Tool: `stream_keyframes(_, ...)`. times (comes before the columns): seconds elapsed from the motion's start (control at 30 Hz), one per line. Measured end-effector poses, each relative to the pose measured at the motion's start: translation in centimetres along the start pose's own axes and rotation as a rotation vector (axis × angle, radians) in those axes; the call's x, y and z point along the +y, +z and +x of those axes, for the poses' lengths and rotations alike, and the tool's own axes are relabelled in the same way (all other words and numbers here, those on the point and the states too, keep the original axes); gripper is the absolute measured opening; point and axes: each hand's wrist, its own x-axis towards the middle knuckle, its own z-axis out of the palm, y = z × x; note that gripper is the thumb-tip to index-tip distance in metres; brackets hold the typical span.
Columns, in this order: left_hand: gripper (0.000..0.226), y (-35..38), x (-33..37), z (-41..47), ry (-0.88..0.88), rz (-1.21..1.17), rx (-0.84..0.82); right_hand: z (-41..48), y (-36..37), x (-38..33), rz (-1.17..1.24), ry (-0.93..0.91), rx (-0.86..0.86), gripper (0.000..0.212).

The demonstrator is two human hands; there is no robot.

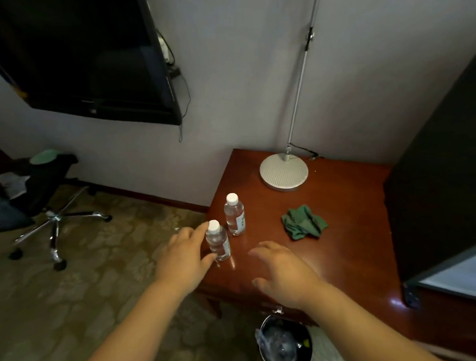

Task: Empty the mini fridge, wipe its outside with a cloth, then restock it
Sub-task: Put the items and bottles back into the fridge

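Person at a wooden tabletop (341,203), both hands over its near-left corner. Near bottle (217,242) stands upright close to the left edge; left hand (184,257), fingers spread, brackets it, one fingertip at the cap and the thumb near the base, contact uncertain and no closed grip evident. Far bottle (234,214) stands just behind, apart from both hands. Right hand (283,269) hovers open and empty, well short of the green cloth (304,222). The fridge (443,171) stands at right, its door seemingly open. Risks, as judged: a high push at the cap could tip the near bottle off the edge onto the carpet, or into its neighbour
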Motion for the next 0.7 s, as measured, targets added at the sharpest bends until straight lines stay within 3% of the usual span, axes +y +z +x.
stream_keyframes(0.1, 0.067, 0.7, 0.8, 3.4, 0.022, 0.028, -0.072, -0.4, -0.2, 0.6, -0.011, 0.054, 0.019, 0.065)
stream_keyframes(0.27, 0.029, 2.0, 2.4, 6.4, 0.082, 0.071, -0.189, -2.0, -1.0, 2.7, 0.027, 0.145, 0.06, 0.065)
stream_keyframes(0.4, 0.039, 1.6, 6.0, 4.9, 0.32, 0.205, -0.244, -4.2, -1.7, 5.1, 0.105, 0.205, 0.096, 0.067)
stream_keyframes(0.5, 0.021, 0.9, 10.2, 2.7, 0.497, 0.06, -0.213, -7.0, -2.2, 7.5, 0.176, 0.255, 0.139, 0.074)
stream_keyframes(0.6, 0.017, -0.1, 16.0, 0.2, 0.664, -0.176, -0.238, -10.7, -3.1, 10.1, 0.268, 0.292, 0.158, 0.079)
stream_keyframes(0.7, 0.014, -1.2, 23.1, -2.4, 0.768, -0.375, -0.241, -15.6, -5.5, 12.5, 0.362, 0.35, 0.252, 0.064)
